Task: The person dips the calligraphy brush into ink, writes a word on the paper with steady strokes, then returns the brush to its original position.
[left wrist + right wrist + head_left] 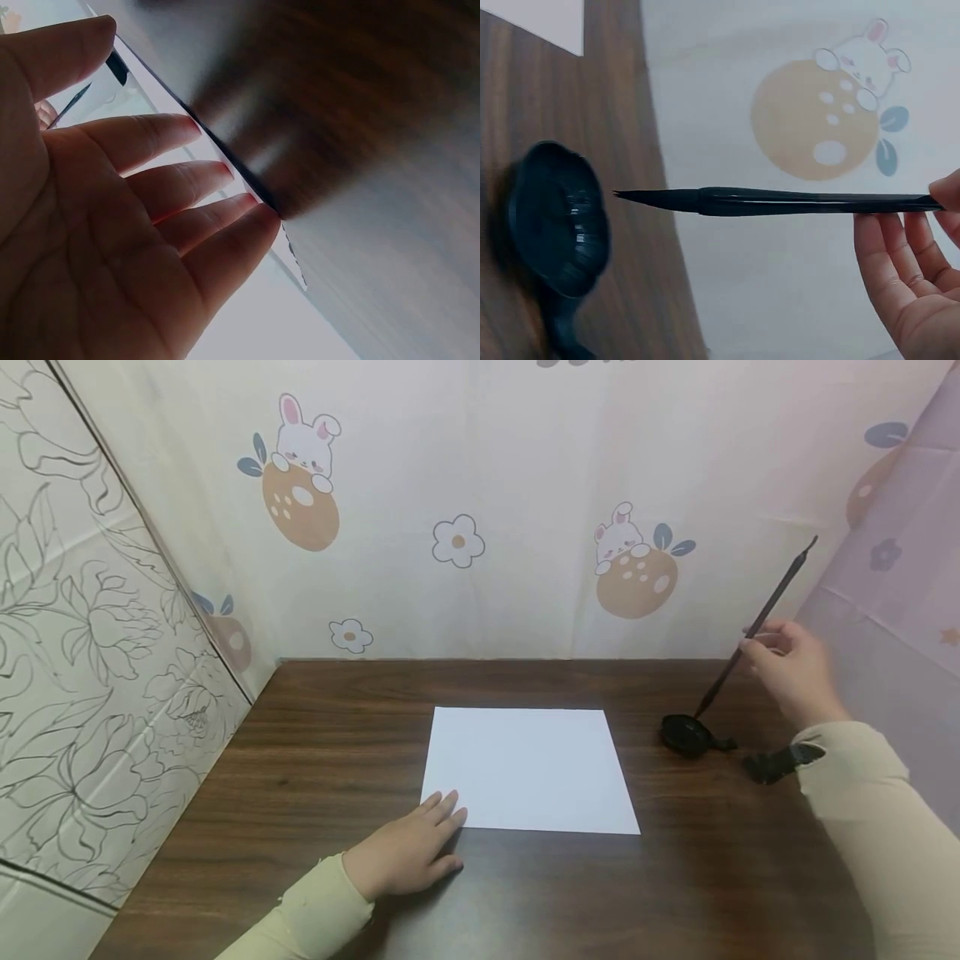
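My right hand [797,670] pinches a dark calligraphy brush [757,625] by its handle, thumb against fingers. In the right wrist view the brush [780,201] has black bristles whose tip stands just apart from a small black ink dish [555,217] with a scalloped rim and short handle. The dish [684,737] sits on the table's right part. A blank white sheet of paper [528,768] lies at the middle. My left hand [408,852] rests with straight, spread fingertips on its near left corner; the left wrist view shows these fingers [172,139] at the paper's edge.
The brown wooden table [315,777] meets a patterned curtain [525,527] behind and a floral panel [90,627] at the left. A black strap-like object [780,764] shows at the right sleeve's cuff. A lilac curtain [907,593] hangs at the right.
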Demonstrator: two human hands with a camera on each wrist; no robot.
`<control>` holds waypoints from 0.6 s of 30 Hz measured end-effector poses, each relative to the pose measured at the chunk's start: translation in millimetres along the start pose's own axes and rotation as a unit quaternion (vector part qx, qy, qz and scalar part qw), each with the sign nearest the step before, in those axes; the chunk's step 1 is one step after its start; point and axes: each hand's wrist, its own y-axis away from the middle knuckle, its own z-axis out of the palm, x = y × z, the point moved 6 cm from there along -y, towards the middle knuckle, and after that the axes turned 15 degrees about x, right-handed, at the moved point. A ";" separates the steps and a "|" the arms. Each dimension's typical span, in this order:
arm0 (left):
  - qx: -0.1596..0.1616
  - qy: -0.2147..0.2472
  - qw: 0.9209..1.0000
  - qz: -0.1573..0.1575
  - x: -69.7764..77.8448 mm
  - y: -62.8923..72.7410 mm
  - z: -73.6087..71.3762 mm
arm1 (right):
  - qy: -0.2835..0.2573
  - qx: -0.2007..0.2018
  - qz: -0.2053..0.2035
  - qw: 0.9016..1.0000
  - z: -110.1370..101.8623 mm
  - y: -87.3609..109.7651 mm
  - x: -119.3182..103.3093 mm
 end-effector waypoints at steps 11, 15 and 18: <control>-0.002 0.002 1.000 -0.001 -1.2 0.1 1.7 | 0.012 -0.003 0.008 1.000 10.8 20.1 23.5; -0.002 0.003 1.000 -0.001 -1.6 0.2 1.6 | -0.014 -0.009 0.016 1.000 12.1 21.2 29.8; -0.002 0.005 1.000 -0.001 -1.4 0.3 1.2 | -0.002 -0.011 0.013 1.000 11.6 21.9 32.2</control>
